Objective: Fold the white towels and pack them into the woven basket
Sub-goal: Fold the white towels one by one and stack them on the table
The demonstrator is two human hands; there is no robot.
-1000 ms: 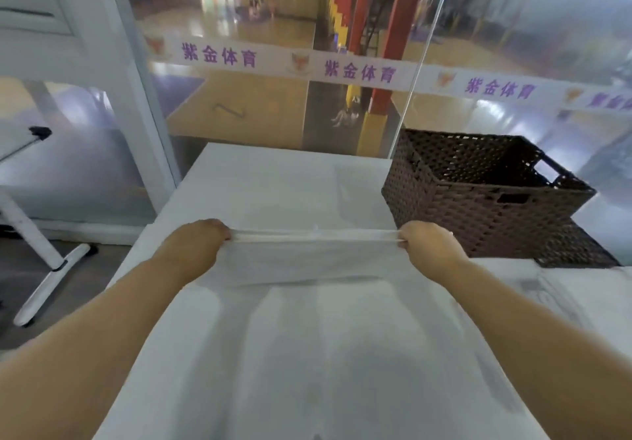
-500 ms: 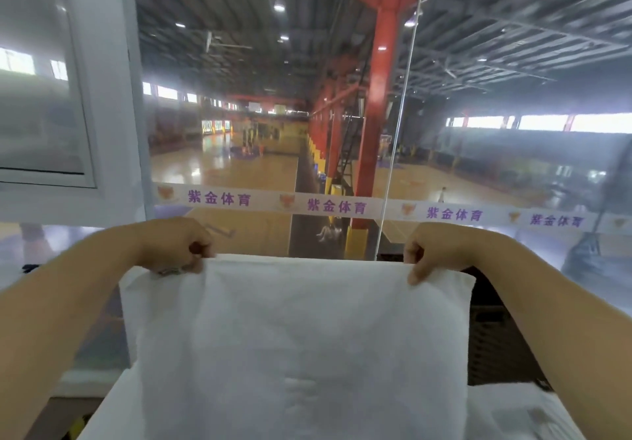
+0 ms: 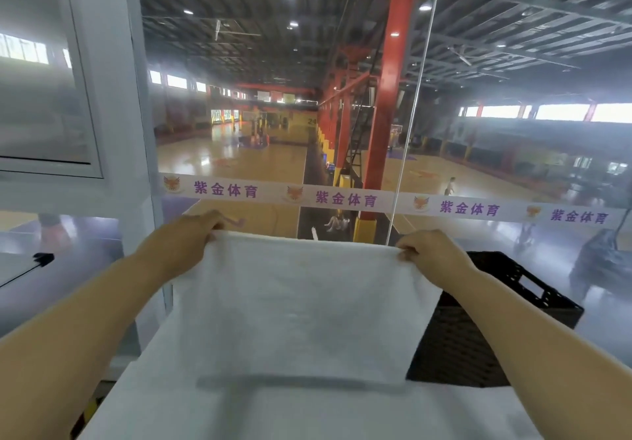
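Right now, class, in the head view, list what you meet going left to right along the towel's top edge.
left hand → white towel → right hand → woven basket

Your white towel (image 3: 301,306) hanging flat and spread, top edge raised, dark woven basket (image 3: 478,333) behind its right side

A white cloth towel (image 3: 294,306) is held up above the white cloth-covered counter (image 3: 307,412), gripped at its upper left corner by the left hand (image 3: 186,239) and at its upper right corner by the right hand (image 3: 432,249). The dark brown woven basket (image 3: 485,330) is set on the counter to the right, partly hidden behind the towel. A clear glass wall (image 3: 342,166) is placed behind everything.
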